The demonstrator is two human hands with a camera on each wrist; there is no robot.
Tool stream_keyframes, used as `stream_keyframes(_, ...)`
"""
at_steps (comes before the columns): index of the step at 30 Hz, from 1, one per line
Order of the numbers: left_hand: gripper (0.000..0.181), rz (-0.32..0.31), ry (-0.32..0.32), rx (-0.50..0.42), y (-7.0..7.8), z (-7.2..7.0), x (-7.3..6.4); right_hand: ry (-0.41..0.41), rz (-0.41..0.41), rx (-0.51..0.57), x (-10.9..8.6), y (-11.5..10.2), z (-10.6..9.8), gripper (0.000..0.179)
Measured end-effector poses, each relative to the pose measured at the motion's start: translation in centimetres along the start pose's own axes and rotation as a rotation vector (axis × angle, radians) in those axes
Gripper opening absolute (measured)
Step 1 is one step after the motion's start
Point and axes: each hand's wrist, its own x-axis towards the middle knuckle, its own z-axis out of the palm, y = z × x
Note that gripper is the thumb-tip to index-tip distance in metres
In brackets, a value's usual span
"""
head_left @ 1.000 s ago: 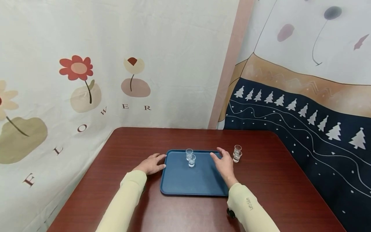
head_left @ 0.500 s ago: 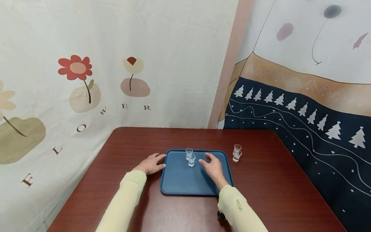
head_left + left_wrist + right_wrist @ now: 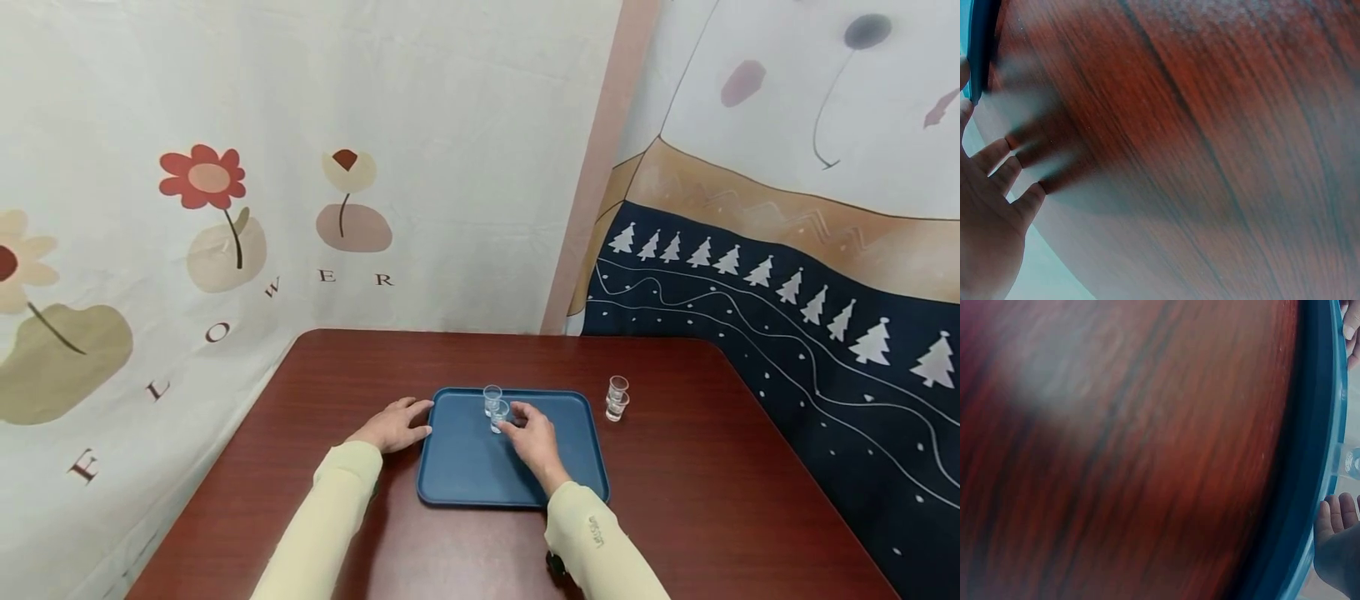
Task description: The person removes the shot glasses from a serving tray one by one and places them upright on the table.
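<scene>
A blue tray [image 3: 465,475] lies on the table, and two small clear shot glasses stand on it, the rear glass [image 3: 491,395] just behind the front glass [image 3: 500,413]. My right hand [image 3: 534,439] is over the tray, thumb and forefinger spread right at the front glass's side. In the right wrist view its fingers [image 3: 1337,512] look fairly straight, close to a glass [image 3: 1350,461]. My left hand [image 3: 392,426] touches the tray's left rim with its fingertips. The left wrist view shows the left hand's other fingers [image 3: 1007,175] spread apart near the table.
Two more shot glasses [image 3: 617,398] stand close together on the brown wooden table [image 3: 697,467], right of the tray. A printed cloth wall [image 3: 465,167] rises behind the table, and a dark cloth with trees [image 3: 750,333] hangs along the right.
My right hand has moved left across the tray from its right side to the front glass. The left hand has stayed at the tray's left rim, and the glasses have not moved.
</scene>
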Motion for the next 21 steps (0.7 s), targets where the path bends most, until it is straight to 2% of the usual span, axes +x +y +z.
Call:
stream_keyframes(5, 0.056, -0.002, 0.003, -0.003, 0.09, -0.02, -0.08, 0.001, 0.017, 0.012, 0.07, -0.16, 0.51, 0.039)
stream_keyframes(13, 0.056, -0.006, 0.009, -0.005, 0.43, -0.06, -0.20, 0.023, 0.002, -0.006, 0.25, -0.34, 0.84, 0.038)
stream_keyframes(21, 0.055, -0.007, 0.013, 0.000, 0.25, -0.05, -0.08, 0.008, -0.017, -0.030, 0.23, -0.46, 0.90, 0.034)
